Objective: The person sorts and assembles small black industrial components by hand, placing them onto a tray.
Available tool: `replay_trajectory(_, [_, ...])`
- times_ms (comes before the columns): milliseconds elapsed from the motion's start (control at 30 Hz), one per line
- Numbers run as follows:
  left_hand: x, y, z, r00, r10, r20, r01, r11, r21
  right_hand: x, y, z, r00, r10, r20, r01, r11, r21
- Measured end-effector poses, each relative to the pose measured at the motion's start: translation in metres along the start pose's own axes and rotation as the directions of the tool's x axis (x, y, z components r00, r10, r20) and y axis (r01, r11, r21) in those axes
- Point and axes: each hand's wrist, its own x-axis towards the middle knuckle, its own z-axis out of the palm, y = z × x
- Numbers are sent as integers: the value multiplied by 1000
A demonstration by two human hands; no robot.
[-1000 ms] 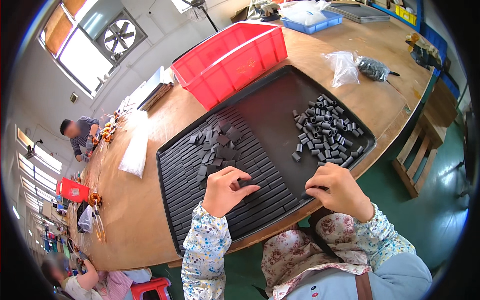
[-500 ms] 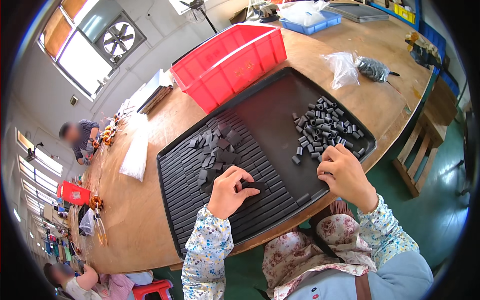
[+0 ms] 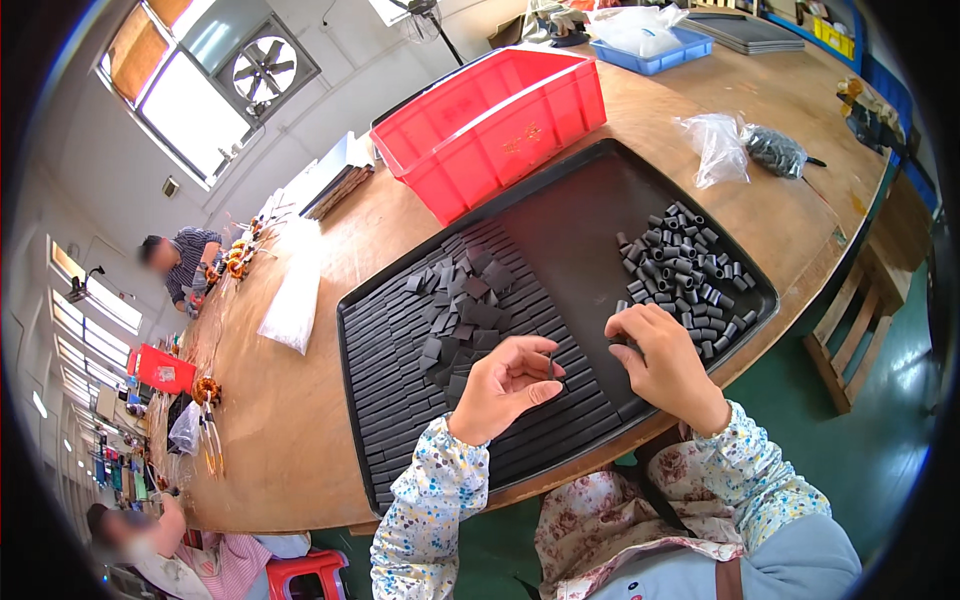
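Note:
A large black tray [image 3: 590, 190] lies on the wooden table. Flat dark grey pieces are laid in rows on its left half, with a loose heap of the same flat pieces [image 3: 462, 305] above them. A pile of small dark cylinders [image 3: 690, 268] sits at the tray's right end. My left hand [image 3: 503, 385] hovers over the rows, fingers curled, pinching a thin flat dark piece [image 3: 553, 366]. My right hand [image 3: 663, 362] is close beside it at the near edge of the cylinder pile, fingers bent down; I cannot see what is under them.
A red plastic bin [image 3: 495, 125] stands behind the tray. A clear bag [image 3: 712, 148] and a dark bundle [image 3: 775, 152] lie at right, a blue tray [image 3: 650, 40] farther back. Other people work along the table at far left. A wooden bench [image 3: 850, 330] stands at right.
My right hand reached to the cylinder pile and came back left beside my left hand. My left hand lifted and turned, now pinching a thin piece.

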Motion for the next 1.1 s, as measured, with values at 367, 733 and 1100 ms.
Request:
replay_trajectory(367, [-3,-9,-4,976,-174,134,183,981,-57,0,-13,18,915,153,374,-402,256,879])
replay_trajectory(733, [-4,-7,3,979,-148,141,156,987,-47,-5,-18,22,978,123,171,-210,617,758])
replay_trajectory(1100, [1,17,-49,900,272,-340,58,699,712,-22,-22,0,945,322,-61,-256,840,478])
